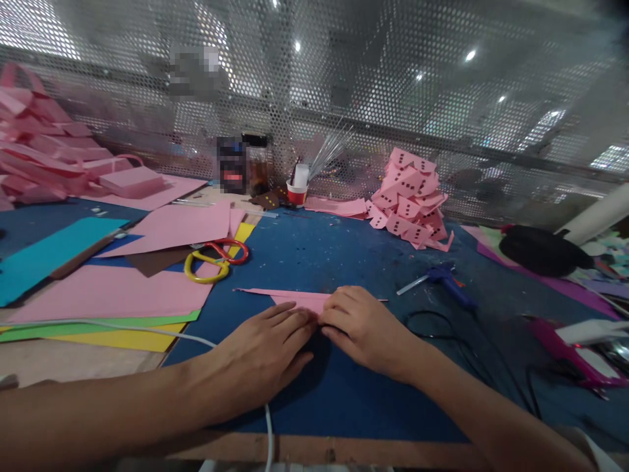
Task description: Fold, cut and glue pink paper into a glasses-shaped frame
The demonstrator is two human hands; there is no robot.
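Pink paper piece [309, 302], on blue mat [304, 255]: left hand [272, 347] outstretched, right hand [361, 328] curled, both upon it, any grip indiscernible.

The lone view looks from the person's head, forward and down across the desk [432, 452]. The left hand [263, 351] and right hand [366, 334] lie close; a perforated screen [373, 85] faces it beyond.

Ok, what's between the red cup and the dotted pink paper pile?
In the head view, flat pink paper pieces lie between the cup and the dotted pile.
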